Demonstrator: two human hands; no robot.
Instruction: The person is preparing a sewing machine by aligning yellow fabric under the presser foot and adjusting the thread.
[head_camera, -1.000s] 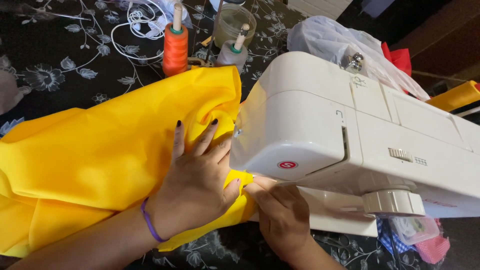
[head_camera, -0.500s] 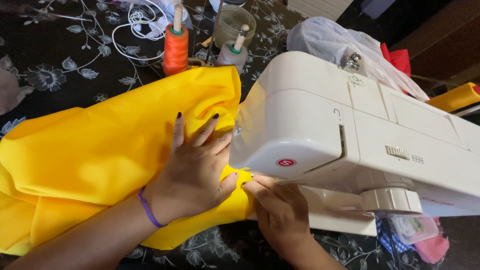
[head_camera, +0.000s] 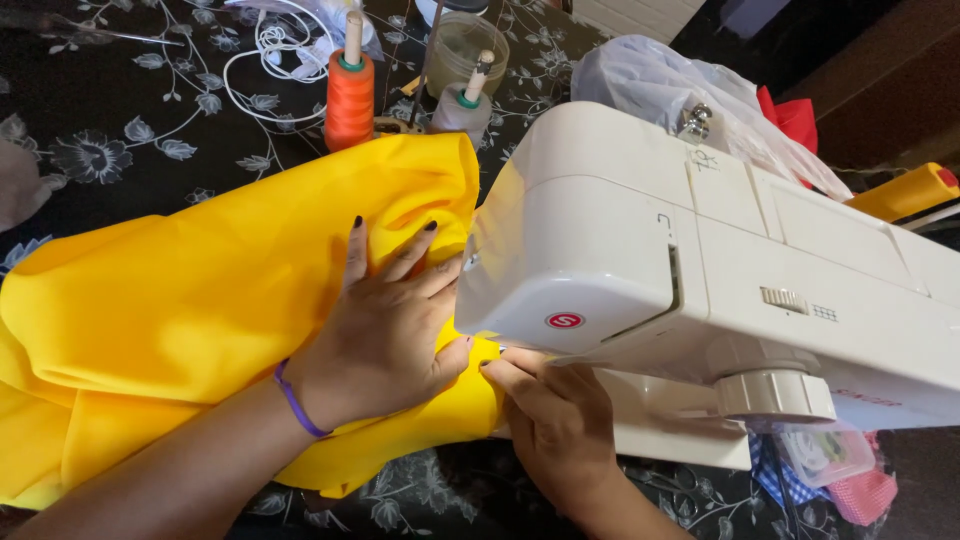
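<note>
Yellow fabric (head_camera: 180, 300) fills the left and centre of the frame, running under the white sewing machine (head_camera: 700, 270). The left hand (head_camera: 385, 330) lies flat and spread on it; the right hand (head_camera: 555, 415) pinches its edge at lower centre. An orange thread cone (head_camera: 349, 95) stands above.

Bright yellow fabric (head_camera: 180, 300), smooth and loosely folded, lies heaped at the head of a cream sewing machine (head_camera: 700, 260), its edge tucked beneath.

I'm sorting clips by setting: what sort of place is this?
Probably a home sewing table: a white sewing machine, yellow fabric being fed under it, and an orange thread cone on a floral tablecloth.
</note>
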